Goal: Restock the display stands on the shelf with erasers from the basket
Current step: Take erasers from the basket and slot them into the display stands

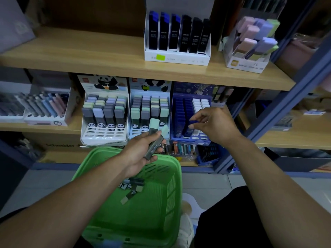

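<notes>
My left hand [141,153] grips two pale green erasers in dark sleeves [155,135], held up in front of the middle panda display stand [149,111]. Over the front rows of the blue display stand [180,111], my right hand [215,125] pinches a small blue eraser [193,122]. That stand holds white erasers [200,104] at its back right. A green basket [161,203] sits below my arms with several panda erasers [132,188] lying in it. A second panda stand [104,111] to the left is filled with grey, green and lilac erasers.
The upper wooden shelf [89,56] carries a white box of dark lead cases [177,34] and a box of pastel erasers [250,42]. Pens stand in a tray [44,108] at the left. A blue metal upright [286,97] runs on the right. Packaged pens [182,149] lie below.
</notes>
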The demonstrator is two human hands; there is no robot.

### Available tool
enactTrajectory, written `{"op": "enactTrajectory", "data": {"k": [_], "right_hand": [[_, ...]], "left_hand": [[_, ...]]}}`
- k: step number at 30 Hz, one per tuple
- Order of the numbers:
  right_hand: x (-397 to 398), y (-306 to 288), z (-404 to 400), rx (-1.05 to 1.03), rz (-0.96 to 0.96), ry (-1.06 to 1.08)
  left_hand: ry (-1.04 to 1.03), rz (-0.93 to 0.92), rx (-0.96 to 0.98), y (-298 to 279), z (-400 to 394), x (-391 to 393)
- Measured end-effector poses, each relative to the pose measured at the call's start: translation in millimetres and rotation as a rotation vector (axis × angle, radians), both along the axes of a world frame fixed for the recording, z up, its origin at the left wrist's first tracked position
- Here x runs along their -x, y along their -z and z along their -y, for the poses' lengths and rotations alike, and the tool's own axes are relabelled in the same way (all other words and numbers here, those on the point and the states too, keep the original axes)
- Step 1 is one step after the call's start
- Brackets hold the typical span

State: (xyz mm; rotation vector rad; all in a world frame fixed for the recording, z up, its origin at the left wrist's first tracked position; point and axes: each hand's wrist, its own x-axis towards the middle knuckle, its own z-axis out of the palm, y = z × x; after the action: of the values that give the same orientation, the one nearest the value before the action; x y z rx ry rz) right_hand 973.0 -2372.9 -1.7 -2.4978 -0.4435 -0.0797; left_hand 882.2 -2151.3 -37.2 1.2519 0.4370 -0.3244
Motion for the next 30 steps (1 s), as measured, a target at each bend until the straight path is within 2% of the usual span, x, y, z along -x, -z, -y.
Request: {"op": "enactTrajectory", "data": {"k": [5, 10, 15, 24, 27, 30], "right_hand": [[1, 1, 4, -0.029, -0.056, -0.024], [0, 2, 4, -0.015, -0.024, -0.054], [-5, 4, 4, -0.085, -0.022, 0.033], [-4, 6, -3, 0.015, -0.014, 0.051], [2, 2, -9, -0.072, 0.099, 0.062], [12, 2, -24, -0.259, -0.017, -0.022]], "left_hand": [[-0.004, 0.022, -0.039, 1, -1, 1], [0.000, 0.029, -0.048, 1, 0, 2], [0.013, 0.035, -0.060, 2, 1, 2], [0.005, 0.029, -0.057, -1, 3, 3], [-0.031, 0.006, -0.011, -3, 2, 3], [-0.038, -0.008, 0.042, -7, 1, 2]]}}
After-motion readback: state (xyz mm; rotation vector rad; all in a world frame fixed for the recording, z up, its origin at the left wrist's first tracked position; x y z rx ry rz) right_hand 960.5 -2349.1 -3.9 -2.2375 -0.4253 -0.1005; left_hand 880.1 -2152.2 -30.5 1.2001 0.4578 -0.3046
